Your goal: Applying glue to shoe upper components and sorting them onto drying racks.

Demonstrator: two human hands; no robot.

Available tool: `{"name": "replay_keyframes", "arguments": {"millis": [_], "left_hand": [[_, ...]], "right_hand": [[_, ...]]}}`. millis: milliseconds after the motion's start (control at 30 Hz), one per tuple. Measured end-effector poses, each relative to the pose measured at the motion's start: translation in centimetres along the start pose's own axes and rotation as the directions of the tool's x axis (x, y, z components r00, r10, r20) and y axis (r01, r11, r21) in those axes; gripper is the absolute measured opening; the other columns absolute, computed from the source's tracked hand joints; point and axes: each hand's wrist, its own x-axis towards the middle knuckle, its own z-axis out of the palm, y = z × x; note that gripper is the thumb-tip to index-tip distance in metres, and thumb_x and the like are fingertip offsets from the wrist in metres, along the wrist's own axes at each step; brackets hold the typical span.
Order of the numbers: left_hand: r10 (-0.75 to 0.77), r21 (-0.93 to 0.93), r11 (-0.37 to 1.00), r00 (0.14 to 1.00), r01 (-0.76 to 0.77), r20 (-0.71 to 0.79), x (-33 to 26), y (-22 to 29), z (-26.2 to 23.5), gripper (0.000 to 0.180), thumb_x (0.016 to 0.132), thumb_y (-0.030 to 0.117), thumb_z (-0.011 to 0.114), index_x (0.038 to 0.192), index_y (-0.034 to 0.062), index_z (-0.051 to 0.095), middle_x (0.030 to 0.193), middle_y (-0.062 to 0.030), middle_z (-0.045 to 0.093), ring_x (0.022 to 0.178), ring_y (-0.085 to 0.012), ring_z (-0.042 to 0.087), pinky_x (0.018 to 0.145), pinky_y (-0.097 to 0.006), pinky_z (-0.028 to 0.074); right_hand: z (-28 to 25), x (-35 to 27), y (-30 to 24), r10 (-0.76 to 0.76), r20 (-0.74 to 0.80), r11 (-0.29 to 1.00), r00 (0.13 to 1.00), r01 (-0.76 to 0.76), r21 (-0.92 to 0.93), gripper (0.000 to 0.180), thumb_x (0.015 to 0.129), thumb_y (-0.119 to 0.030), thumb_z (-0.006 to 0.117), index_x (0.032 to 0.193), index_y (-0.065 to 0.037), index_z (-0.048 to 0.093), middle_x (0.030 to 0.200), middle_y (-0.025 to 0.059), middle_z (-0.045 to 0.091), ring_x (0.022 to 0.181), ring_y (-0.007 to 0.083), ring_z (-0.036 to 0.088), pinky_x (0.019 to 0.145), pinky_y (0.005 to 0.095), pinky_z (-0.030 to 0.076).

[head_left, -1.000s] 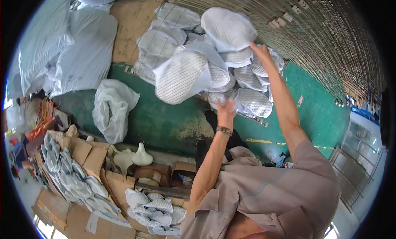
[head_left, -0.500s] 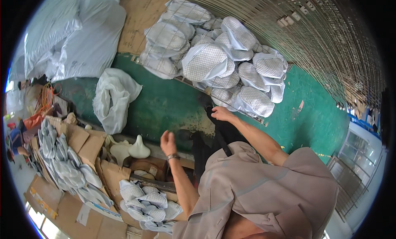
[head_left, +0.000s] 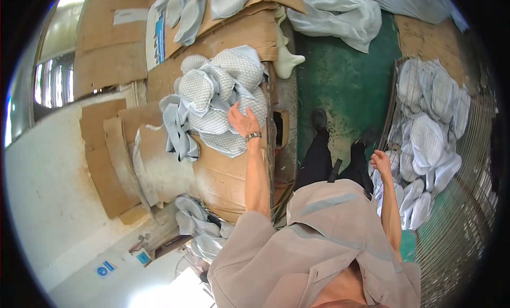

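My left hand (head_left: 241, 120) rests on a heap of grey mesh shoe-upper pieces (head_left: 215, 93) lying on flattened cardboard (head_left: 223, 175); its fingers curl onto the top pieces and a watch sits on the wrist. My right hand (head_left: 380, 162) hangs loosely open at my side, just left of another heap of the same grey mesh pieces (head_left: 427, 143) on the wire rack at the right. It holds nothing. My dark trousers and shoes (head_left: 319, 119) stand on the green floor between the two heaps.
Cardboard boxes (head_left: 212, 21) with more grey pieces stand at the top. A white shoe last (head_left: 287, 61) lies by the box edge. Pale plastic sacks (head_left: 340, 13) lie on the green floor (head_left: 345, 79). A wire mesh rack (head_left: 467, 202) curves along the right.
The view has swung from the rack heap to the cardboard bench. My left hand has come down onto the mesh pieces on the cardboard; my right hand has dropped away from the rack heap.
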Motion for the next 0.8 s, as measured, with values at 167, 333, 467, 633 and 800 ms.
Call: {"name": "replay_keyframes", "arguments": {"millis": [167,333,467,633,800], "left_hand": [[0.056,0.217,0.976,0.923,0.031,-0.382,7.4,-3.9,-2.6,0.059,0.076,0.025,0.081,0.128,0.0082,0.058,0.131,-0.0165,0.055,0.130,-0.0366,0.045,0.107,-0.053,0.036],[-0.095,0.380,0.912,0.980,0.157,-0.177,20.8,-14.8,-7.9,0.023,0.084,0.023,0.068,0.106,0.0187,0.074,0.101,-0.0107,0.072,0.091,-0.0332,0.069,0.075,-0.047,0.052],[-0.006,0.364,0.913,0.899,0.183,-0.437,24.8,-8.4,-19.4,0.016,0.084,0.020,0.068,0.096,0.0154,0.077,0.092,-0.0123,0.073,0.084,-0.0342,0.069,0.068,-0.046,0.052],[0.361,0.421,0.895,0.794,-0.148,-0.488,19.0,5.2,-22.3,0.017,0.084,0.016,0.073,0.100,0.0157,0.076,0.092,-0.0089,0.072,0.082,-0.0298,0.069,0.069,-0.041,0.054],[0.521,0.262,0.847,0.819,-0.462,-0.240,7.0,16.0,-20.1,0.024,0.084,0.008,0.073,0.107,0.0106,0.075,0.099,-0.0104,0.073,0.089,-0.0298,0.069,0.078,-0.040,0.055]], "right_hand": [[3.2,0.7,-3.9,0.004,0.067,0.991,0.998,0.005,-0.133,0.048,0.093,-0.023,0.064,0.133,0.003,0.057,0.100,0.0068,0.070,0.074,0.0111,0.066,0.059,0.0240,0.050],[6.7,1.5,-9.9,-0.142,0.134,0.958,0.981,0.171,-0.232,0.047,0.092,-0.023,0.065,0.130,0.004,0.060,0.104,0.0133,0.073,0.078,0.0153,0.069,0.062,0.0282,0.052],[9.6,-1.4,-16.7,-0.290,0.202,0.940,0.935,0.318,-0.122,0.046,0.094,-0.023,0.065,0.130,0.005,0.059,0.112,0.0154,0.070,0.094,0.0185,0.069,0.080,0.0301,0.056],[13.7,-10.0,-27.4,-0.539,0.282,0.842,0.794,0.497,0.209,0.039,0.096,-0.019,0.067,0.128,0.003,0.061,0.113,0.0118,0.070,0.103,0.0170,0.067,0.091,0.0304,0.053],[16.2,-15.6,-35.1,-0.699,0.305,0.714,0.646,0.618,0.327,0.057,0.092,-0.049,0.067,0.125,-0.002,0.064,0.104,0.0163,0.071,0.094,0.0231,0.069,0.084,0.0363,0.054]]}}
